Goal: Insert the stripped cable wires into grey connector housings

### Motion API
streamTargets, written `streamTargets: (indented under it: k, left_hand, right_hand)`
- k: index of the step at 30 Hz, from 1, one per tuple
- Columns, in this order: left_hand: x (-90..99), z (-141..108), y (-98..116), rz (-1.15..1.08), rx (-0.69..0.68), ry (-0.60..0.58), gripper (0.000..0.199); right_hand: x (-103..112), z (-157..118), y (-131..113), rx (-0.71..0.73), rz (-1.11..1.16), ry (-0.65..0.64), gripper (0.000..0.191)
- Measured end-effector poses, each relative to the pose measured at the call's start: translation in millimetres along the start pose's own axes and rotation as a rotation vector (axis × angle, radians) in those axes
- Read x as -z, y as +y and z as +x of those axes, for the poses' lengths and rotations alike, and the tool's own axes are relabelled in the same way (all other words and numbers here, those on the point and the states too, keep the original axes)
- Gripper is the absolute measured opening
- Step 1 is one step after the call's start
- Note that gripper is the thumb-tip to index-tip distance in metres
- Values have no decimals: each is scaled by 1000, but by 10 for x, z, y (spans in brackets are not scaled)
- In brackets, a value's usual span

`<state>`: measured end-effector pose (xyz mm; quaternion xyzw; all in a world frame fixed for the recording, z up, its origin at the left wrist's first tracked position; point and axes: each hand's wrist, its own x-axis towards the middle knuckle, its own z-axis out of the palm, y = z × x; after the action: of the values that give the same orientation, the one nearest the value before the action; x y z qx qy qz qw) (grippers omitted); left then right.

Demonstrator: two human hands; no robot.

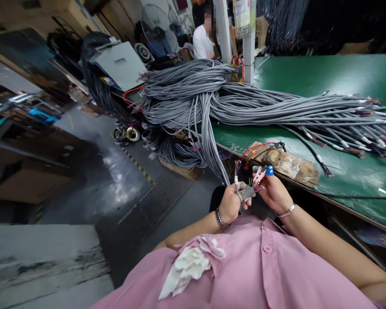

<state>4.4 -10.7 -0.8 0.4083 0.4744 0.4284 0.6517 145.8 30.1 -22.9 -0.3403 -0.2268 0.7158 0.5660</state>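
Just above my pink shirt, my left hand [234,202] is closed around a grey cable [236,183] whose coloured wire ends fan out at the top. More thin coloured wires [258,188] stick out to the right of its fingers, which have grey wrapping on them. Close beside it, my right hand [274,192] pinches a small pale pink clip-like tool [259,175] at these wires. A blue cap [269,171] covers a fingertip of that hand. A large bundle of grey cables [186,96] lies beyond my hands, and some strands hang down toward my left hand.
The green table [309,71] carries the cable bundle and a taped wooden block [286,163] with red and black leads. A person in a white shirt [203,42] is behind the bundle, near a fan [159,30]. Coiled cables [182,153] lie low beside the table.
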Motion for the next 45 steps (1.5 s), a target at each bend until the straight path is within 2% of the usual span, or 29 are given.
streamTargets:
  k: [8,13,15,17,19,22,25,29,31,34,38,42,45]
  left_hand:
    - [41,-9,-48,49,-8,-23,30]
    - [86,-99,-13,114,1,-57,32]
    - [99,-130,-15,158,-11,-60,33]
    - [106,-145,-30,189,-28,-57,34]
    - [110,-147,-48,206,-43,-60,35]
    - [112,-139,-66,216,-51,-62,35]
    - [118,-132,-76,215,-46,-54,35]
    - [135,-123,-100,188,-57,-61,35]
    - [143,-118,-115,161,-62,-60,36]
    - [156,-110,-133,115,-66,-76,38]
    - [189,-92,-134,87,-18,-173,40]
    - [236,-64,-103,118,44,-305,43]
    - [269,-49,-86,130,70,-342,44]
  right_hand:
    - [2,-56,-42,-67,45,-22,41]
    - [172,-136,-162,-269,-125,-267,55]
    - [219,-174,-209,-317,-243,-331,47]
    - [225,-212,-240,-320,-343,-339,34]
    - [197,-245,-251,-302,-423,-334,25]
    - [146,-279,-234,-220,-475,-338,23]
    - [128,-293,-194,-150,-456,-343,20]
    - [138,-296,-135,-139,-408,-312,18]
    - [137,-298,-104,-177,-339,-287,18]
    - [129,-302,-60,-308,-182,-268,15]
    - [145,-286,-22,-454,-49,-308,15]
    - [181,-250,-22,-473,-48,-388,13]
    - [182,-239,-23,-466,-53,-407,14]
